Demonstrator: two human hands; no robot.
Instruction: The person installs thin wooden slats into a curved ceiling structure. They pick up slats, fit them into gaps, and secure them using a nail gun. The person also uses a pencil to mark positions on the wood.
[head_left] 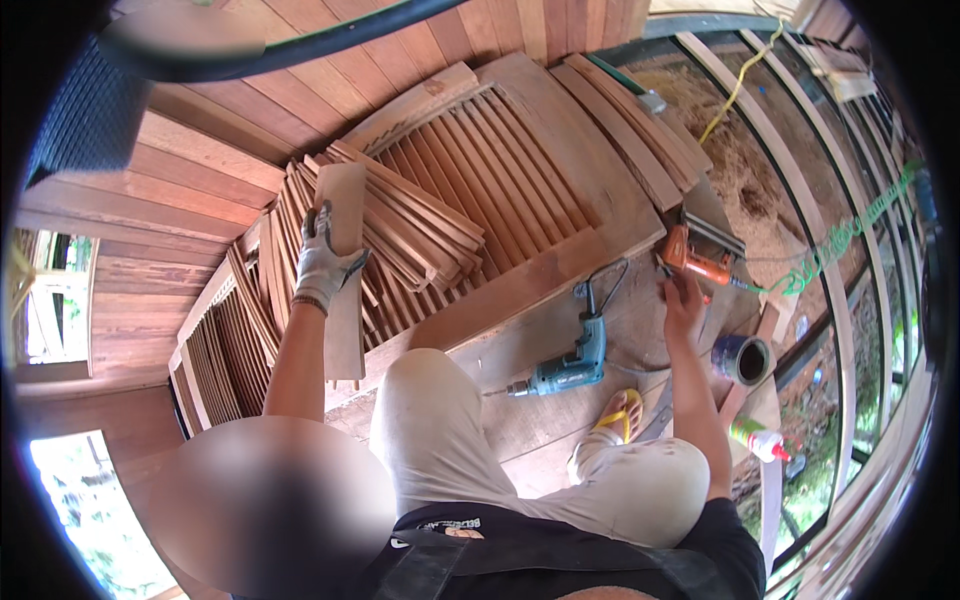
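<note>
My left hand (325, 265), in a pale glove with dark fingertips, grips a flat wooden board (345, 325) across its width, thumb at one edge and fingers along the other. The board lies over a fanned pile of wooden slats (425, 225), on top of a slatted wooden panel (500, 170). At the right, my bare right hand (684, 308) is closed just below an orange nail gun (697, 262). A small dark tip shows at its fingers, but I cannot make out what it holds. A blue power drill (568, 368) lies on the floor between my hands.
An open can (741, 358) and a white bottle with a red tip (758, 438) stand right of my right forearm. Loose boards (625, 135) lie beyond the panel. A green coiled hose (830, 255) runs from the nail gun across open floor joists (800, 190). Plank walls (200, 220) rise at left.
</note>
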